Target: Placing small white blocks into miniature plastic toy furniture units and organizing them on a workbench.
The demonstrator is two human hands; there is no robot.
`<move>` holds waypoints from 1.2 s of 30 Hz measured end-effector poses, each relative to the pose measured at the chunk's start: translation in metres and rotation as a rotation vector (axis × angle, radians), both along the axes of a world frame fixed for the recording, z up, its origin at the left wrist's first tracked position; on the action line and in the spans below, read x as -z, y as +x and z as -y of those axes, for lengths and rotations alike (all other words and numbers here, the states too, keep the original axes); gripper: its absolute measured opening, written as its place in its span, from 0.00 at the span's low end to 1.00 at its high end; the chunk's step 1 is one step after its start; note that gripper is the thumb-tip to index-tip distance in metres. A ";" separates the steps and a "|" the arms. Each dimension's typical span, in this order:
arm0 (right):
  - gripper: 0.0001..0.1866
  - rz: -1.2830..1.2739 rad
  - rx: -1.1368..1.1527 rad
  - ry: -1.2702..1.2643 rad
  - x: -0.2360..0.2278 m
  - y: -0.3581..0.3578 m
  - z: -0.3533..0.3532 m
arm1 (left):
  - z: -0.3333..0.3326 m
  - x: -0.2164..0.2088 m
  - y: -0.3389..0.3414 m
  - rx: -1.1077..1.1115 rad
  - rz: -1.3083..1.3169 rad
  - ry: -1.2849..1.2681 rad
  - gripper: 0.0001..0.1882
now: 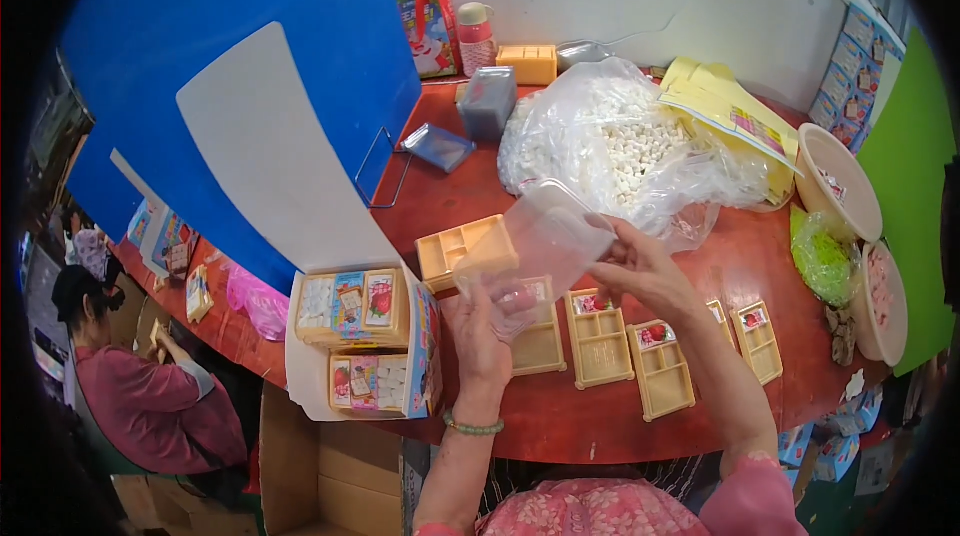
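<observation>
The left hand (pixel 483 348) holds a clear plastic piece (pixel 538 241) at seven o'clock, the right hand's (pixel 645 268) fingers pinching it at three.

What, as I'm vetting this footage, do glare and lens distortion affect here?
Head view: pale highlights on the translucent plastic cover and the bag of white pieces; same head view: the red table looks curved along its front edge, and the corners go black.
</observation>
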State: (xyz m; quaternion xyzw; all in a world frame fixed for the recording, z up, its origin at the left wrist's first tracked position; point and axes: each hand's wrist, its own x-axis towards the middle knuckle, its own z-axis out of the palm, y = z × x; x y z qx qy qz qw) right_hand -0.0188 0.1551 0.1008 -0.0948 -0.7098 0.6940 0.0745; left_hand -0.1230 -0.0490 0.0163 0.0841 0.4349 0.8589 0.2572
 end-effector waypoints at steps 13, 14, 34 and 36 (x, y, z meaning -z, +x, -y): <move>0.23 0.082 0.248 -0.154 0.031 -0.090 -0.001 | 0.007 0.005 -0.010 -0.002 0.032 0.037 0.26; 0.22 0.049 0.295 -0.130 0.033 -0.097 -0.003 | 0.006 0.007 -0.008 -0.005 0.034 0.037 0.26; 0.22 -0.019 0.503 -0.162 0.076 -0.238 0.054 | 0.000 0.009 0.043 0.096 -1.329 -1.162 0.37; 0.13 0.077 0.260 -0.221 0.082 -0.234 0.038 | -0.004 0.011 0.043 0.132 -1.339 -1.149 0.38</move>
